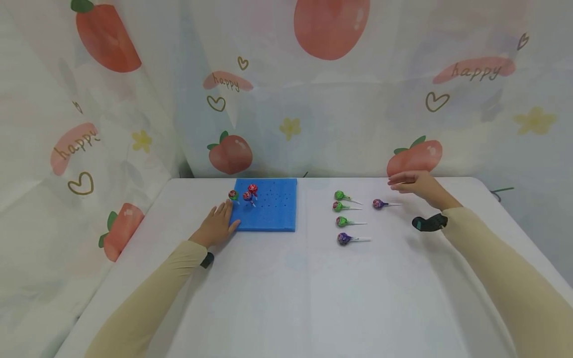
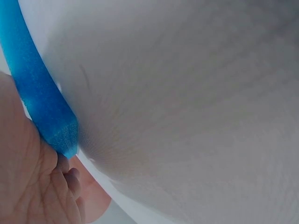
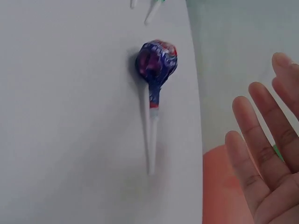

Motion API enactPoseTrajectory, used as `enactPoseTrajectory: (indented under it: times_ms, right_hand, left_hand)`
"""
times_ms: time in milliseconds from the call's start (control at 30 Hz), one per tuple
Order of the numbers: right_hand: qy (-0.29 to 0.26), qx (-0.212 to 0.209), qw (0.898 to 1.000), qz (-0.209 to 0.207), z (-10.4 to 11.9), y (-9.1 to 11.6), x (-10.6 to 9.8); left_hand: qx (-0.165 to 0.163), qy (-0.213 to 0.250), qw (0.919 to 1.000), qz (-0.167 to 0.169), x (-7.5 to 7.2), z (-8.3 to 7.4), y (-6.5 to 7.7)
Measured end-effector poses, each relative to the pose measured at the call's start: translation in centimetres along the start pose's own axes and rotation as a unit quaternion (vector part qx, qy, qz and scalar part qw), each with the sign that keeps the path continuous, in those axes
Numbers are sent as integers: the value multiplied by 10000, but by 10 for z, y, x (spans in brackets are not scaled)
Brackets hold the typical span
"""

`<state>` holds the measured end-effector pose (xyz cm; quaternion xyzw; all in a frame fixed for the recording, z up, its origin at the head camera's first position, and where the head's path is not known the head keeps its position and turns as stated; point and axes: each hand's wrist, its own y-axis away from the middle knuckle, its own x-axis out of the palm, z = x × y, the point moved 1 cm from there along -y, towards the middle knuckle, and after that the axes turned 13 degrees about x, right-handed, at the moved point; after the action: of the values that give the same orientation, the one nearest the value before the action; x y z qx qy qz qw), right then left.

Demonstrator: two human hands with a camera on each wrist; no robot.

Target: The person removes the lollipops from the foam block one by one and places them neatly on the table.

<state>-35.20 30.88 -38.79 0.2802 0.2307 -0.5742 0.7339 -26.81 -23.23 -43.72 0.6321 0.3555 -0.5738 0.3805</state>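
Note:
My left hand [image 1: 216, 226] rests along the left edge of a blue foam block [image 1: 273, 214], fingers extended. In the left wrist view the palm [image 2: 28, 182] touches the block's side. Near that hand, a green-and-red lollipop [image 1: 233, 195], a red lollipop [image 1: 252, 189] and a purple lollipop [image 1: 248, 197] stand in the block. My right hand [image 1: 418, 188] hovers above the table's far right with fingers spread and nothing held. Closest to it is a purple lollipop [image 1: 378, 204] lying flat, its white stick pointing right; the right wrist view shows the same lollipop [image 3: 157, 60] apart from the fingers [image 3: 254, 135].
Three green lollipops [image 1: 341, 221] and another purple lollipop [image 1: 344, 239] lie in a column between block and right hand, sticks to the right. Rows of small holes mark the block's top. A printed curtain [image 1: 349, 119] hangs behind the white table [image 1: 286, 298].

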Motion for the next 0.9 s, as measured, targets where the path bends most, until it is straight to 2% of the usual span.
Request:
enactPoseTrajectory:
  times_ms: [167, 400, 900]
  right_hand:
    - [239, 94, 9996, 87, 30, -7, 7]
    - [72, 11, 9993, 372, 69, -19, 25]
    - [-385, -610, 9928, 952, 139, -49, 90]
  left_hand:
    - [-16, 22, 10000, 6, -3, -2, 2]
    - [-20, 32, 10000, 21, 0, -1, 1]
    - [-3, -34, 10000, -7, 0, 0, 0]
